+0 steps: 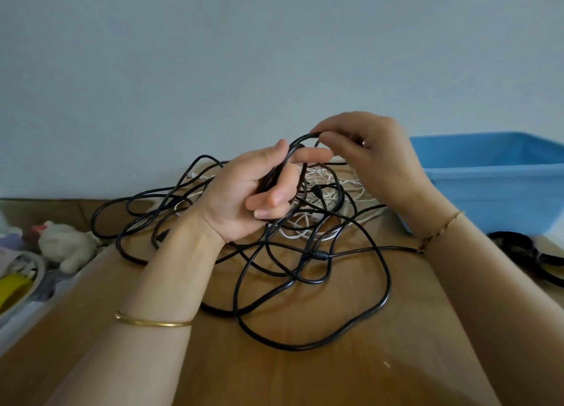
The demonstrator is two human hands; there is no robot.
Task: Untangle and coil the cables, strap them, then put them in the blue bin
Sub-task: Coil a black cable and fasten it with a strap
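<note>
Loops of black cable (319, 255) sprawl tangled on the wooden table (305, 381), left of the blue bin (494, 173), with a white cable (323, 178) knotted into the far side of the heap, nearer the bin. The left hand (244, 198), raised over the tangle, curls its fingers round a bunch of black strands. The right hand (372, 155), between it and the bin, pinches the top of a black loop with thumb and fingertips. Black straps (518, 247) lie just in front of the bin

One blue bin (488, 198), one cable tangle (317, 255), one plush toy (65, 247).
</note>
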